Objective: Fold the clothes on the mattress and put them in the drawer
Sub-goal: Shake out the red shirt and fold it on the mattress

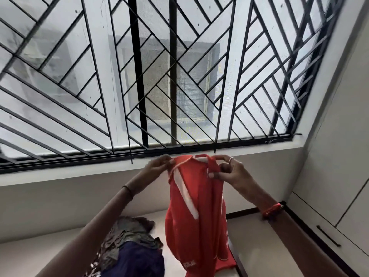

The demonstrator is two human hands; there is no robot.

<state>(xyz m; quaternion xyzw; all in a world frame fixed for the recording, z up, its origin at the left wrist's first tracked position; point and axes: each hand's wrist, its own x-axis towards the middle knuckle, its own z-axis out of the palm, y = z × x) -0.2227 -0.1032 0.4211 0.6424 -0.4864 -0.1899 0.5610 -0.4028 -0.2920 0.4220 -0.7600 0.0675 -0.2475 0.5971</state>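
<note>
A crumpled pile of unfolded clothes (pixel 129 248) lies nearest, on the pale mattress (pixel 30 256). Above it hangs a red shirt (pixel 191 216), its shoulders pinched by the fingers of the left hand (pixel 157 166) and right hand (pixel 229 172). Behind is a barred window (pixel 159 76). Folding seems barely begun, with nothing visibly stowed.

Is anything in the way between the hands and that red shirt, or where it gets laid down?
No: the left hand and right hand pinch the red white-striped shirt at its shoulders. A heap of grey and dark blue clothes lies on the pale mattress beside it, to its left.
</note>
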